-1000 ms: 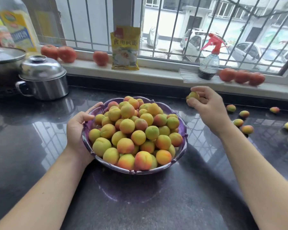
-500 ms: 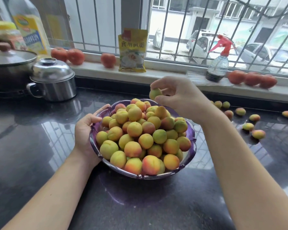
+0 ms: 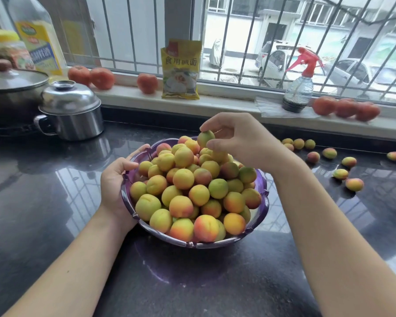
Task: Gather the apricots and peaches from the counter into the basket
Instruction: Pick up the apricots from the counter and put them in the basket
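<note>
I'm mid-deposit: my right hand (image 3: 234,138) is pinching one greenish apricot (image 3: 205,138) in its fingertips, hovering just above the far side of the heaped purple basket (image 3: 262,202). My left hand (image 3: 116,181) is gripping the basket's left rim, thumb over the edge. The pile looks full, so I judge the next move needs a gentle set-down, not a drop. About ten loose fruits (image 3: 329,153) are lying right of the basket, still to collect.

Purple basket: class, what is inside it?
The purple basket holds a heaped pile of apricots and peaches; its bottom and any lower fruit are covered by the pile.
</note>
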`<state>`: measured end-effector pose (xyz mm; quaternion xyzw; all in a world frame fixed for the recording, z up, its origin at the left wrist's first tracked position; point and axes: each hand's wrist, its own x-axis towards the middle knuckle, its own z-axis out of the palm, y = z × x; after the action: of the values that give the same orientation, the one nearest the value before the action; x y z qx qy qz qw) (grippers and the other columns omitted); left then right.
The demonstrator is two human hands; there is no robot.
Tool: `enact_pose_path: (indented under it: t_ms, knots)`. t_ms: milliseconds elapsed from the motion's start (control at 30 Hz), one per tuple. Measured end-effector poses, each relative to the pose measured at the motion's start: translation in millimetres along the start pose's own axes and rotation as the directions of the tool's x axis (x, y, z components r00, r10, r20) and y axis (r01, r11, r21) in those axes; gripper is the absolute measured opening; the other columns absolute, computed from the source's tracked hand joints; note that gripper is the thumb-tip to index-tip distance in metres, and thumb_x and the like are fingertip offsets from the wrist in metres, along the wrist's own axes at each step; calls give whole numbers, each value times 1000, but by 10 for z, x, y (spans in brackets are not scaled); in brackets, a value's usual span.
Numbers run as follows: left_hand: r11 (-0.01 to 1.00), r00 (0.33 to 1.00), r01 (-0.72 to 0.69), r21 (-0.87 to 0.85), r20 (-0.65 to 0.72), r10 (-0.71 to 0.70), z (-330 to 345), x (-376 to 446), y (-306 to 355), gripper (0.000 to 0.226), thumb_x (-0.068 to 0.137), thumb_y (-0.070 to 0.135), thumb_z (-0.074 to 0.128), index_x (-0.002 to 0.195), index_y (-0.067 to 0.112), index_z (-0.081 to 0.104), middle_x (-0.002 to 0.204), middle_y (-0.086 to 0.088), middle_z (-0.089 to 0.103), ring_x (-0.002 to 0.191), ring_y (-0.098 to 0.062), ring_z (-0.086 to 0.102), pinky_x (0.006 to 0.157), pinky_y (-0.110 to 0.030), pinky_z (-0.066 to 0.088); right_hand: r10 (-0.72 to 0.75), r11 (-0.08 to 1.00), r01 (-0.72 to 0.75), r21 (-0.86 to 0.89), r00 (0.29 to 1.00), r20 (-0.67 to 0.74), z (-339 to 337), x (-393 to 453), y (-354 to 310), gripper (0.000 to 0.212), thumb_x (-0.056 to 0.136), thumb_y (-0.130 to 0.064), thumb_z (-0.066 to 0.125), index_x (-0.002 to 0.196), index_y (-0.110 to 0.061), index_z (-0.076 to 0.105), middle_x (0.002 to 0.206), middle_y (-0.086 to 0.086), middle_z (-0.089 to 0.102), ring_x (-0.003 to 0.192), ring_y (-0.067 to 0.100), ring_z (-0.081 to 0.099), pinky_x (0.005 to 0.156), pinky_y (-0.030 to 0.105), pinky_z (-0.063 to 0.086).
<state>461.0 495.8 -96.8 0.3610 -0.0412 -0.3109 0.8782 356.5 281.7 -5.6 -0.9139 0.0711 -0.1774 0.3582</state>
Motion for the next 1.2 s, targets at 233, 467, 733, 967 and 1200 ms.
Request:
enact_pose_path:
  t_ms: [233, 467, 733, 967, 1200]
  knots:
    - [1000, 1000, 0, -29, 20, 1, -32, 43, -10, 63, 77, 18, 49, 139, 11, 60, 142, -23, 64, 129, -42, 64, 111, -59, 49, -29, 990, 32, -141, 999, 27, 185, 20, -47, 21, 91, -22, 74, 109, -32, 73, 104, -11, 71, 95, 2, 66, 83, 25, 58]
    - [1000, 1000, 11, -11, 4, -11, -67, 57, -17, 61, 86, 17, 45, 146, 11, 56, 141, -23, 66, 129, -43, 64, 113, -61, 47, -56, 981, 62, -184, 998, 35, 188, 7, -114, 20, 93, -22, 72, 110, -31, 74, 109, -10, 71, 98, 5, 65, 84, 25, 57]
    - [1000, 1000, 16, 13, 0, -16, -70, 48, -23, 59, 94, 17, 37, 150, 10, 54, 136, -22, 69, 118, -40, 70, 104, -60, 54, -3, 1000, 6, 20, 988, -153, -70, 9, 61, 27, 97, -25, 67, 124, -27, 68, 109, -12, 72, 99, -1, 67, 82, 16, 54]
    - [998, 1000, 4, 61, 19, -5, -128, 77, -25, 61, 96, 18, 35, 155, 9, 49, 139, -19, 67, 127, -40, 65, 113, -58, 47, 325, 922, -384, 53, 690, -647, -496, -499, 1027, 19, 92, -10, 57, 97, -20, 73, 98, 3, 72, 92, 18, 67, 84, 35, 55]
    - [996, 996, -21, 88, 89, 13, -61, 13, 0, 65, 73, 23, 54, 137, 16, 59, 127, -13, 72, 109, -31, 73, 90, -45, 63, 392, 571, -775, -271, 547, -740, -829, -1593, 1911, 37, 91, -9, 52, 128, -6, 56, 135, 24, 47, 122, 43, 40, 106, 44, 33]
